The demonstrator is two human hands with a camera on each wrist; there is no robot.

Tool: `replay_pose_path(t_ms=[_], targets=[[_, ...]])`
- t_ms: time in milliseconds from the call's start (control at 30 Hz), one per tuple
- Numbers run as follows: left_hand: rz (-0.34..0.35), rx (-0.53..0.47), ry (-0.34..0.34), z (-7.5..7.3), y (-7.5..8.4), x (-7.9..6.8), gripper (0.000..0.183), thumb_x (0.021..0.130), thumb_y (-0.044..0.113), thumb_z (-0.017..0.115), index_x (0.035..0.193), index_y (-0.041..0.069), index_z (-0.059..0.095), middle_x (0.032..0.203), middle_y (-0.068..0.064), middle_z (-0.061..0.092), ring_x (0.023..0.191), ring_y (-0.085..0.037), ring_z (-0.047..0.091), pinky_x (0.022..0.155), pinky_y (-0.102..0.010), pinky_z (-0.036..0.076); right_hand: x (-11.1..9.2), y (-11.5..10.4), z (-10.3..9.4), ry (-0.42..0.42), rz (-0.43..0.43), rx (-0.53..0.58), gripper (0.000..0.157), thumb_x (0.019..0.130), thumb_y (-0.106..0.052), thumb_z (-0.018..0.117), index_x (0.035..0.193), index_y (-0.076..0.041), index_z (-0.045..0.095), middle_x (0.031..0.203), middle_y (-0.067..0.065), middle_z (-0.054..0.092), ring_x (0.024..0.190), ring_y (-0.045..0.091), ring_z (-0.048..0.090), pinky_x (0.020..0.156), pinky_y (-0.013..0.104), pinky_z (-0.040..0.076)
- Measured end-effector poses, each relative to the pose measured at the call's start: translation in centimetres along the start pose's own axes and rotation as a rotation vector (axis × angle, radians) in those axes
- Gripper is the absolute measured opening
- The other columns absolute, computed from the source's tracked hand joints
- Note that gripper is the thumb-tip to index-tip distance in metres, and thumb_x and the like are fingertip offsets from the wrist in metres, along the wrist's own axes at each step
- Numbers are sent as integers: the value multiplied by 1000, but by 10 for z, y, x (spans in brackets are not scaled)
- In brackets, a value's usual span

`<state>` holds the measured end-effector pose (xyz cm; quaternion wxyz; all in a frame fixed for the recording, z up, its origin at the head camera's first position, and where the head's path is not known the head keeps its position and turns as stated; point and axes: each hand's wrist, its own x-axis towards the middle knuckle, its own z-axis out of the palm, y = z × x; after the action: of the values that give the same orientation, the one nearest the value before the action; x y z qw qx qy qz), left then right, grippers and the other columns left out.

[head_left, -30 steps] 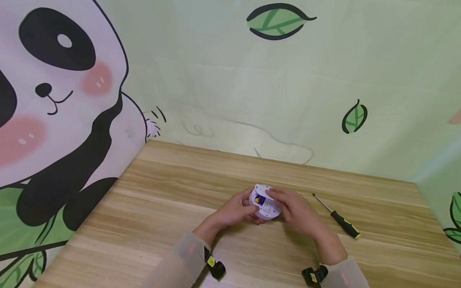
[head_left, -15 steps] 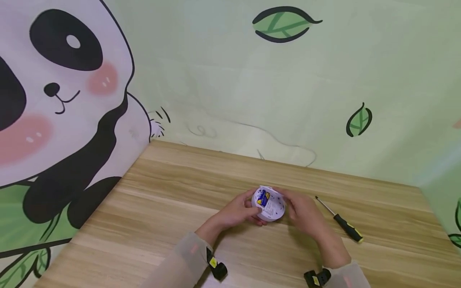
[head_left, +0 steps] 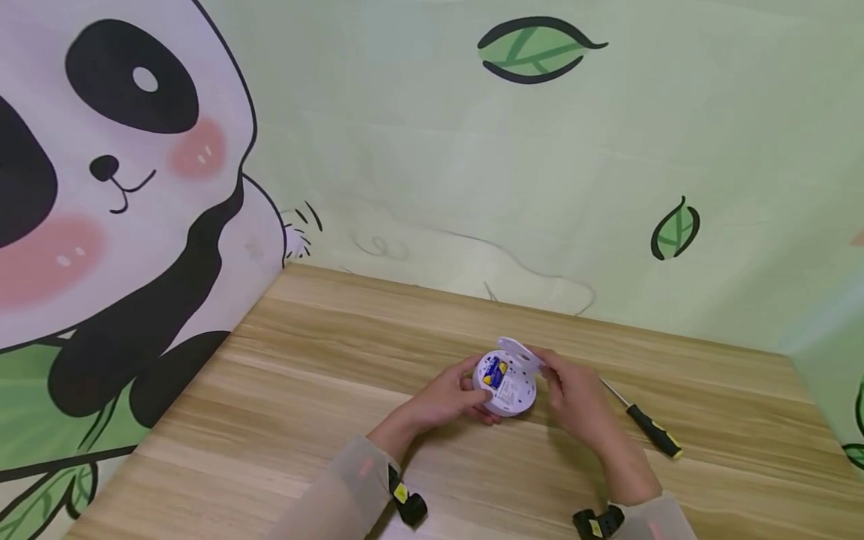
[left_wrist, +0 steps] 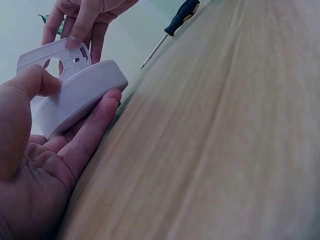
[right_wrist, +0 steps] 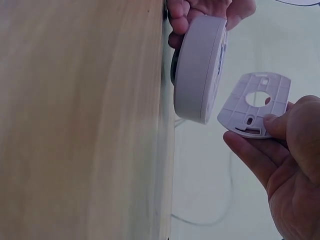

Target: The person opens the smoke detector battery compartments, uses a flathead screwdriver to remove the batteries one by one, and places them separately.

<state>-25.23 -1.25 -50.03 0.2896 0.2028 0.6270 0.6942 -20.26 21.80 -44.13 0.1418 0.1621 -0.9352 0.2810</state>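
Plate (right_wrist: 258, 113), ribbed (perhaps plastic), near round device (right_wrist: 198, 70)

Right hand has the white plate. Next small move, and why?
I'd probably turn the white plate parallel to the round device before fitting: the right hand holds the plate apart and angled, the left hand holds the device, and the blue-and-yellow block sits in its recess.
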Motion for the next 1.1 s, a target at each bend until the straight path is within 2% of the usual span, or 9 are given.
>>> replay_pose_path(t_ms=[67,200,333,633,800,933,1100], targets=[[-1,0,1,0,0,0,73,98,-3,55,164,8,23,109,-30,73,82,-25,77,81,-41,69,0,2,-1,44,0,-1,34,100,4,58,131,-5,68,94,16,75,69,18,55,62,32,48],[-15,3,8,0,-1,1,74,98,-2,56,164,9,23,109,-28,74,82,-26,78,81,-41,69,0,7,-3,101,37,-19,33,99,3,59,130,-3,68,100,20,77,75,25,64,66,42,56],[-23,10,15,1,-2,2,75,98,0,57,164,8,23,108,-26,75,82,-27,78,81,-41,69,0,12,-8,93,117,-22,34,101,-1,59,134,-1,66,105,23,76,81,28,68,70,48,60],[-28,14,29,2,0,1,77,98,0,58,165,8,21,107,-25,75,82,-27,78,82,-41,68,1,20,-14,52,254,-19,34,102,-5,58,135,2,65,108,25,76,85,28,71,69,40,61],[-30,19,36,2,1,0,76,98,0,57,165,8,21,108,-24,75,83,-28,78,82,-40,68,1,22,-15,14,321,-8,35,102,-7,58,135,3,65,113,27,75,93,31,73,73,41,62],[-26,20,35,3,2,0,76,98,-1,57,165,8,21,109,-25,74,83,-28,78,82,-40,68,1,25,-14,-6,339,7,36,102,-6,58,135,3,65,114,27,74,97,32,73,74,40,62],[-23,22,31,3,2,0,76,98,-1,57,165,9,22,111,-26,74,84,-29,78,82,-41,68,1,29,-13,-36,357,62,40,101,-4,59,140,-1,61,112,27,75,93,29,73,67,29,56]])
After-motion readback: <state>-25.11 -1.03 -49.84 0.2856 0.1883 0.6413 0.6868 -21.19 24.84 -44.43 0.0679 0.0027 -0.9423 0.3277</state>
